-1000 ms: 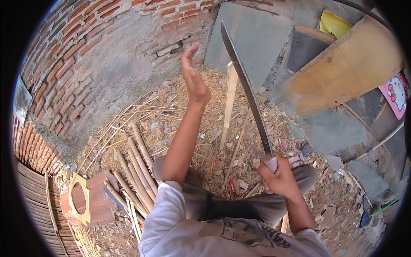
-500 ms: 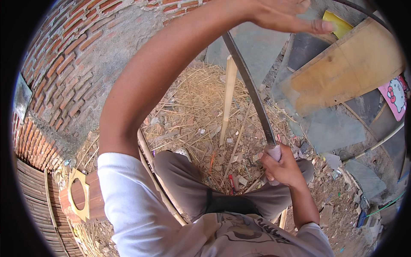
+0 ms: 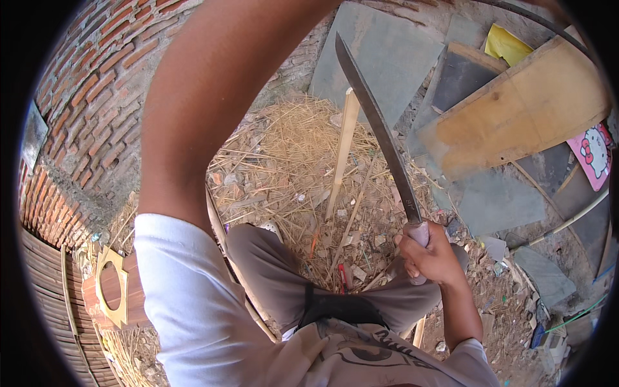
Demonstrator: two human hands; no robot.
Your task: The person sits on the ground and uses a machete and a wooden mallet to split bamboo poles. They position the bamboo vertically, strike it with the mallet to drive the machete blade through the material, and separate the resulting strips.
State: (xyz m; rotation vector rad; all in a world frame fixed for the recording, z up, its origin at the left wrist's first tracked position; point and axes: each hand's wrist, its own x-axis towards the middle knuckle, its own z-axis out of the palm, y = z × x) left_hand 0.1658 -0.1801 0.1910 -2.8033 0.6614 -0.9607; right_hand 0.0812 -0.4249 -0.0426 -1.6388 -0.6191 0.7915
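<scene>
My right hand (image 3: 435, 255) is closed around the pale handle of a machete (image 3: 385, 135). Its long dark blade points up and away to the left, bare along its length. Beside the blade, a light wooden stake (image 3: 342, 151) slants up from the ground; whether the two touch I cannot tell. My left forearm (image 3: 238, 58) rises across the upper left and leaves the picture at the top, so that hand and its fingers are hidden.
Dry straw (image 3: 293, 138) and rubble cover the ground ahead of my knees. A brick wall (image 3: 106, 84) stands at left. Flat grey sheets (image 3: 380, 45) and a brown board (image 3: 516, 106) lie at right. A small red object (image 3: 343, 277) lies between my legs.
My left hand has gone up out of the picture, uncovering the blade's tip. The machete and right hand have shifted only slightly in the picture.
</scene>
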